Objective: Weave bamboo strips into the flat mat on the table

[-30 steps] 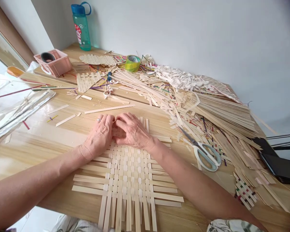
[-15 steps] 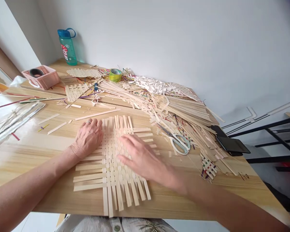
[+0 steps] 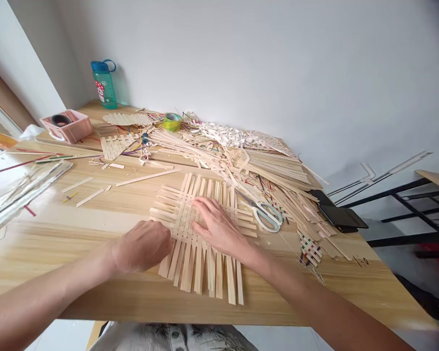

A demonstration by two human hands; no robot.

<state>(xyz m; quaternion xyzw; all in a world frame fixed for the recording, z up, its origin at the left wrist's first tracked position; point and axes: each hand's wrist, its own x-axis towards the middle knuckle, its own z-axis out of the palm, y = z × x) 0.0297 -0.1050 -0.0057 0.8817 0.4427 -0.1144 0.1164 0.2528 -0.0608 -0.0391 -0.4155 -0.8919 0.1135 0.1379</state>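
A loosely woven mat of pale wooden strips (image 3: 185,226) lies flat on the table in front of me, its loose strip ends sticking out on all sides. My right hand (image 3: 217,226) rests on the middle of the weave, fingers stretched out and thumb apart. At the mat's lower left corner is my left hand (image 3: 144,246), curled into a fist, back of the hand up. Its fingertips are hidden, so I cannot see whether a strip end is in them. White-handled scissors (image 3: 267,217) lie just right of the mat.
Bundles of pale strips (image 3: 278,168) and scraps cover the table's back and right. Behind stand a roll of yellow-green tape (image 3: 172,122), a pink basket (image 3: 75,127) and a teal bottle (image 3: 105,87). A small coloured woven piece (image 3: 310,249) and a black tablet (image 3: 344,218) lie at right.
The mat has turned and shifted to the right. My left hand has come from the mat's upper left side down towards me and curled up; the right stays spread on the weave.
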